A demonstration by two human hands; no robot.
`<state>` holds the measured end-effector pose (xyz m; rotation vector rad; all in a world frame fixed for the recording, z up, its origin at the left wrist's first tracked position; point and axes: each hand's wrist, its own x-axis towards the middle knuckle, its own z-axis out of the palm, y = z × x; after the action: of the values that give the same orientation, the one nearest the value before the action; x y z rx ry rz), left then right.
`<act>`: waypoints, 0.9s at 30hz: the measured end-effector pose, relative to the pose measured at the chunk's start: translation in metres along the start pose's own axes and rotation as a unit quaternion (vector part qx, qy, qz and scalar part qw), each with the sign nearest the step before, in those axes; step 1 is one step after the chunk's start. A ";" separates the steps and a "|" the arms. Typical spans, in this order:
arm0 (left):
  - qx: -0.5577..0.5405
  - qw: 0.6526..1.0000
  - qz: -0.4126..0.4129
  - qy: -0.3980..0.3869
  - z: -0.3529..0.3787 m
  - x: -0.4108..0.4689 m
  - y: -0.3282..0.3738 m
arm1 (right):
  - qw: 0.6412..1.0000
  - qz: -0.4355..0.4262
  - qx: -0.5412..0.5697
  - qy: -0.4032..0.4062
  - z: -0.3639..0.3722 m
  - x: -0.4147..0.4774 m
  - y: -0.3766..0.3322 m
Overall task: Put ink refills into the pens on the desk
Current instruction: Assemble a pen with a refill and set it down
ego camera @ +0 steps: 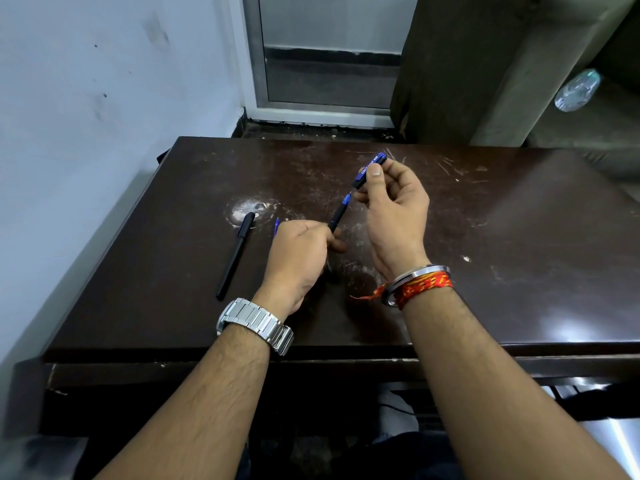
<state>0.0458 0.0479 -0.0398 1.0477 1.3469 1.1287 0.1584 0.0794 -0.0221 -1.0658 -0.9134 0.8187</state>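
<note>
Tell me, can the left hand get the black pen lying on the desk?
Probably yes. The black pen lies on the desk beside the left hand, with open desk between them. But that hand already grips a pen's front piece, so it would likely have to put that down first.

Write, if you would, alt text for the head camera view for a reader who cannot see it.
Over a scratched dark desk, a person's left hand grips a black-and-blue pen section, its tip aimed at a blue pen piece pinched in the right hand. A black pen lies on the desk to the left.
</note>
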 end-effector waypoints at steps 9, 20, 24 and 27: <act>-0.061 0.998 -0.019 0.009 -0.002 -0.001 0.005 | 0.989 0.072 -0.036 -0.123 0.002 -0.009 0.003; -0.115 0.990 -0.074 -0.021 -0.005 -0.004 0.010 | 0.969 0.056 -0.065 -0.234 0.002 -0.011 0.006; -0.089 0.994 -0.070 -0.007 -0.003 -0.005 0.011 | 0.964 0.070 -0.064 -0.249 0.002 -0.012 0.008; -0.081 0.994 -0.069 0.004 -0.001 -0.005 0.010 | 0.960 0.081 -0.052 -0.262 0.002 -0.013 0.010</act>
<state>0.0454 0.0445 -0.0295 0.8218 1.2903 1.1202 0.1503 0.0717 -0.0340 -1.0411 -1.3371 1.2362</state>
